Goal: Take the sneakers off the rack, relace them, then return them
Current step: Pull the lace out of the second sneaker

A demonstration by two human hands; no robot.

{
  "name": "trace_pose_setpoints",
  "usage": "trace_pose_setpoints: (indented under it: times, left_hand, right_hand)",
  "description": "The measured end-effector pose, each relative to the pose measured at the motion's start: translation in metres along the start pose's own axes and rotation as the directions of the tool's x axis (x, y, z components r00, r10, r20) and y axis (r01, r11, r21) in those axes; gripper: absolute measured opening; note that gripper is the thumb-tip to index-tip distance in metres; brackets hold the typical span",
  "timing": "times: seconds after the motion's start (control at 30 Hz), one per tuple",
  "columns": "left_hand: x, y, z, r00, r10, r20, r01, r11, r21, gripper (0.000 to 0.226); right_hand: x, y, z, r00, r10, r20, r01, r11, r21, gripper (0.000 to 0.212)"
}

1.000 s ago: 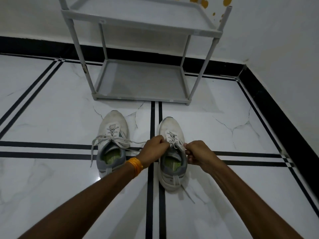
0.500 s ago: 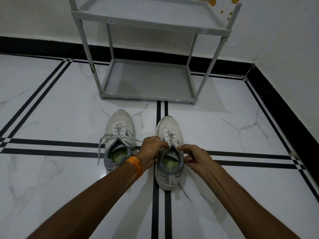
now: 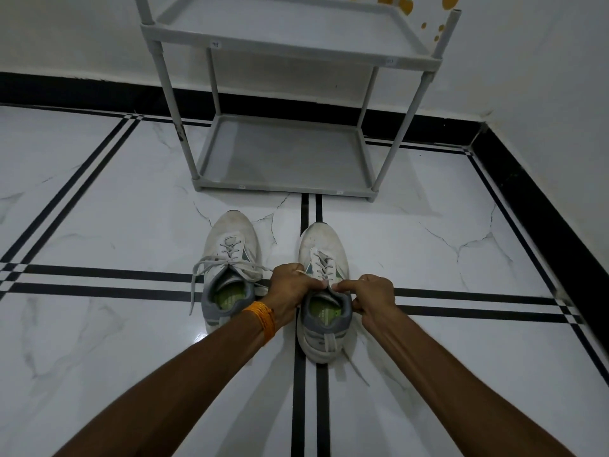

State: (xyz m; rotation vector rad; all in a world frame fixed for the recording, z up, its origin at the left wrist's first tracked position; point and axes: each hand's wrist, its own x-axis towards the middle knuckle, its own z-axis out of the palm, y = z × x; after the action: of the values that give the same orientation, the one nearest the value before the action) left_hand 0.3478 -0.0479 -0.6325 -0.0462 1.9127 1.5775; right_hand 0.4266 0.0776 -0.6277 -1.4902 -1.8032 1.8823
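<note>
Two white sneakers with grey collars and green insoles stand on the floor, toes toward the rack. The left sneaker [image 3: 230, 252] has loose laces trailing to its left side. The right sneaker [image 3: 324, 245] sits on the black double line. My left hand [image 3: 291, 288], with an orange thread band at the wrist, and my right hand [image 3: 370, 296] meet at the top of the right sneaker's tongue, each pinching a white lace end. A loose lace end lies on the floor by the heel. The grey shoe rack [image 3: 283, 189] stands empty beyond the shoes.
The floor is white marble tile with black inlay lines [image 3: 309, 407] crossing under the shoes. A white wall with a black skirting [image 3: 527, 192] runs along the back and the right side, forming a corner at the right of the rack.
My two hands have drawn closer together over the right sneaker's tongue, fingertips now nearly touching. The view has shifted slightly, with the rack appearing nearer and more to the right.
</note>
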Motion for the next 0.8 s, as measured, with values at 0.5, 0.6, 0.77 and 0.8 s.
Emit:
trace_pose_setpoints:
  times: [0.5,0.6,0.77,0.8]
  left_hand:
    - [-0.013,0.080,-0.034,0.794,0.553,0.252,-0.406,0.175,0.897,0.032]
    - [-0.014,0.086,-0.035,0.826,0.458,0.327,-0.471,0.243,0.848,0.039]
    - [-0.019,0.069,-0.033,0.886,0.181,0.426,-0.327,0.896,0.299,0.027]
    - [-0.019,0.066,-0.029,0.887,0.194,0.419,-0.337,0.893,0.300,0.022]
  right_hand:
    - [-0.039,-0.135,-0.033,0.896,-0.269,0.352,0.373,0.888,-0.270,0.033]
    - [-0.039,-0.142,-0.028,0.880,-0.373,0.295,0.454,0.843,-0.288,0.032]
    - [-0.037,-0.155,-0.021,0.830,-0.508,0.230,0.551,0.813,-0.190,0.024]
    - [-0.035,-0.158,-0.020,0.834,-0.519,0.189,0.548,0.819,-0.169,0.023]
